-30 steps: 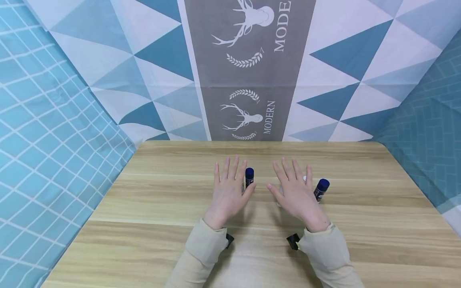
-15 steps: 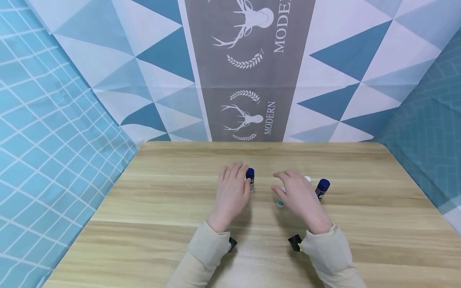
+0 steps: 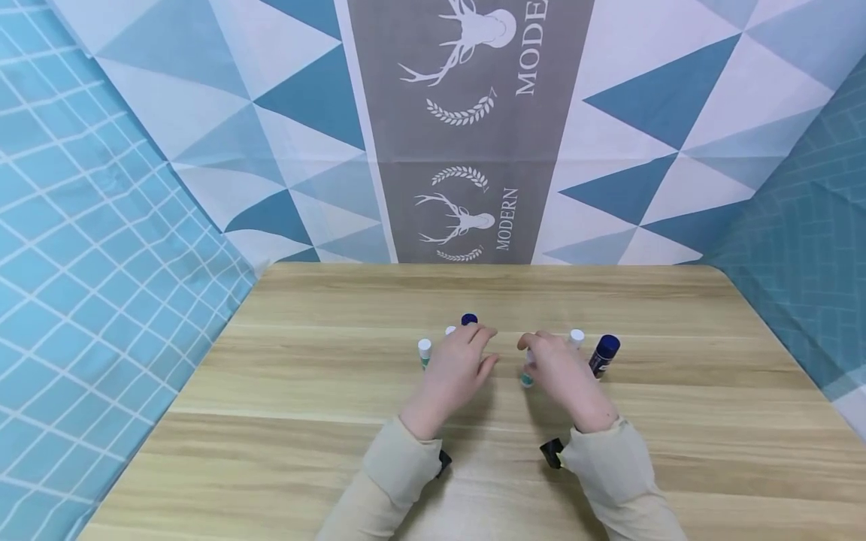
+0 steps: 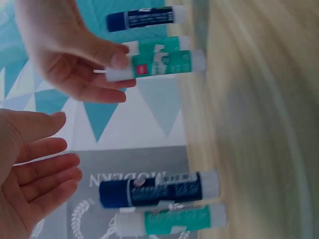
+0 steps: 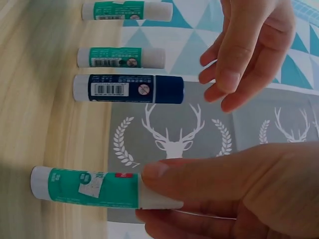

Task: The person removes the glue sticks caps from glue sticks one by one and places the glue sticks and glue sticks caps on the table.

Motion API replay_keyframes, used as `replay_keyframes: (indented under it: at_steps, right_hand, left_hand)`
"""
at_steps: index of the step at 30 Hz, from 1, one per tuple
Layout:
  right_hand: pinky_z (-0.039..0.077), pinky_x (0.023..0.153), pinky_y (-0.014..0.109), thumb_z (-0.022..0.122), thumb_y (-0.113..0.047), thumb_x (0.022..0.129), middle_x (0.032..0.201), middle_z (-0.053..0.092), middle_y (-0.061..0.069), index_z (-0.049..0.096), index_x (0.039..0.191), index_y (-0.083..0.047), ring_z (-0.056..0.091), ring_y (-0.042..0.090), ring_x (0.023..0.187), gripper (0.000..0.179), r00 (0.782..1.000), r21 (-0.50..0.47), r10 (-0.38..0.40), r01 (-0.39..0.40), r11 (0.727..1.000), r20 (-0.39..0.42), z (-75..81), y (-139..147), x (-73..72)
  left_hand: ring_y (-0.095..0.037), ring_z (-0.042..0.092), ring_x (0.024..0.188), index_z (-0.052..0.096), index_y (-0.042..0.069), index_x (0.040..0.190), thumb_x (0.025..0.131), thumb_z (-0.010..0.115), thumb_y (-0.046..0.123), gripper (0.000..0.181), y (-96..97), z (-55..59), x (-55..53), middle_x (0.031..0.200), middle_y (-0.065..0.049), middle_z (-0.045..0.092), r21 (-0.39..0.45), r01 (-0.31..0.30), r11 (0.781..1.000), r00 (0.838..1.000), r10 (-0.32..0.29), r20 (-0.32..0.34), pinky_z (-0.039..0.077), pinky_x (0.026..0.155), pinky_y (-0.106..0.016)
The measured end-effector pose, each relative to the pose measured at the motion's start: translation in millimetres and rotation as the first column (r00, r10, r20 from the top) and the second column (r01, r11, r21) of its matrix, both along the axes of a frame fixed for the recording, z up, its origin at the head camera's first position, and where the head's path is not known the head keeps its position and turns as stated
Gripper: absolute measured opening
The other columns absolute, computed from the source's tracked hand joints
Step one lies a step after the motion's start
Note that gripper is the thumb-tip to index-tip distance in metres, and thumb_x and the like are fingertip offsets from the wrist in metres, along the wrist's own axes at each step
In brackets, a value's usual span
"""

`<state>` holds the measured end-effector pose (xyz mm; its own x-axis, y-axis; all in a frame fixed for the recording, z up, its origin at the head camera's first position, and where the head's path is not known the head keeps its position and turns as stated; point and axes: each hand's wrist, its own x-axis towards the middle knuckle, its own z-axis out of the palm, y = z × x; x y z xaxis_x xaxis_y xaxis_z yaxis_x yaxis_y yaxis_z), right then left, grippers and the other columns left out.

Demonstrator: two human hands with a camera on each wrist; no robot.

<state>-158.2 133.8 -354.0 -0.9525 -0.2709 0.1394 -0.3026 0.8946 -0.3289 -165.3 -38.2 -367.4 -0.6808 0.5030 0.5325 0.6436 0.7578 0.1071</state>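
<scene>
My right hand (image 3: 558, 372) pinches the white cap of a green glue stick (image 5: 94, 186) between thumb and fingers; the stick stands upright on the table. My left hand (image 3: 449, 376) hovers in front of the left group of sticks, its fingers loosely bent and holding nothing, as the right wrist view shows. That group has a blue glue stick (image 5: 119, 89) and two green ones, the outer green stick (image 3: 425, 352) partly hidden by the hand in the head view. Beyond the right hand stand another green stick (image 4: 164, 45) and a blue stick (image 3: 604, 356).
The wooden table (image 3: 271, 421) reaches back to a patterned cloth (image 3: 460, 135) with triangles and deer heads. Tiled-pattern blue cloth (image 3: 101, 263) hangs at the left, darker teal cloth (image 3: 798, 240) at the right. A black piece (image 3: 552, 453) shows by the right cuff.
Both hands were spread flat a second ago. The right fingers have curled down onto the green glue stick's cap. The left hand has bent its fingers and shifted right, uncovering green sticks.
</scene>
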Motion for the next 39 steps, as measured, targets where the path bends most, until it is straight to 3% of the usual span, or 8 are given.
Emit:
replay_keyframes:
  at_steps: [5,9,14,19,27,39]
  right_hand:
    - [0.052,0.061,0.033,0.065,0.002,0.075,0.09,0.064,0.013,0.064,0.095,-0.002,0.062,0.023,0.076,0.02,1.0,0.0,0.007,-0.007,1.0,0.003,-0.8,-1.5,-0.7]
    - [0.052,0.06,0.032,0.065,-0.002,0.078,0.088,0.063,0.012,0.064,0.092,-0.002,0.062,0.022,0.074,0.014,0.999,-0.03,-0.002,0.001,1.0,-0.032,2.9,-2.9,2.0]
    - [0.047,0.053,0.025,0.063,-0.006,0.08,0.081,0.063,0.009,0.062,0.086,-0.003,0.056,0.014,0.062,0.006,0.995,-0.125,0.009,-0.021,0.992,-0.103,9.9,-3.9,6.0]
    - [0.043,0.05,0.021,0.062,-0.007,0.081,0.076,0.061,0.006,0.061,0.083,-0.003,0.051,0.01,0.059,0.004,0.994,-0.19,0.02,-0.04,0.981,-0.108,14.2,-6.3,8.3]
    - [0.042,0.051,0.02,0.066,-0.013,0.082,0.073,0.06,0.0,0.061,0.084,-0.008,0.048,0.008,0.058,0.007,0.998,-0.261,0.029,-0.04,0.965,-0.048,14.4,-8.2,10.8]
    - [0.045,0.052,0.021,0.068,-0.009,0.08,0.076,0.061,0.003,0.062,0.088,-0.005,0.052,0.01,0.062,0.01,0.992,-0.271,0.064,-0.092,0.958,-0.113,14.0,-4.1,6.9]
  left_hand:
    - [-0.016,0.06,0.095,0.059,0.006,0.111,0.084,0.064,0.026,0.033,6.6,-5.6,4.3,0.104,-0.004,0.062,-0.028,0.0,1.0,0.993,0.003,0.115,0.05,0.079,-0.025]
    - [-0.014,0.061,0.094,0.059,0.008,0.111,0.085,0.063,0.03,0.035,10.3,-9.1,6.8,0.104,-0.003,0.062,-0.037,-0.004,0.999,0.988,0.009,0.154,0.051,0.076,-0.023]
    - [-0.011,0.061,0.08,0.062,0.011,0.101,0.082,0.064,0.038,0.034,15.2,-10.1,8.3,0.093,0.0,0.065,-0.045,-0.007,0.999,0.997,0.011,0.08,0.05,0.067,-0.023]
    - [-0.01,0.061,0.071,0.064,0.014,0.091,0.08,0.066,0.039,0.027,17.9,-10.0,10.4,0.084,0.004,0.066,-0.004,-0.042,0.999,0.999,0.042,0.013,0.047,0.061,-0.024]
    - [-0.011,0.061,0.073,0.065,0.015,0.089,0.08,0.069,0.03,0.018,16.2,-14.9,9.7,0.084,0.003,0.066,0.077,-0.044,0.996,0.999,0.046,-0.029,0.048,0.064,-0.025]
    - [-0.01,0.06,0.071,0.065,0.012,0.093,0.083,0.066,0.028,0.019,13.8,-15.4,3.6,0.083,0.002,0.066,0.059,-0.013,0.998,0.999,0.014,-0.032,0.048,0.061,-0.023]
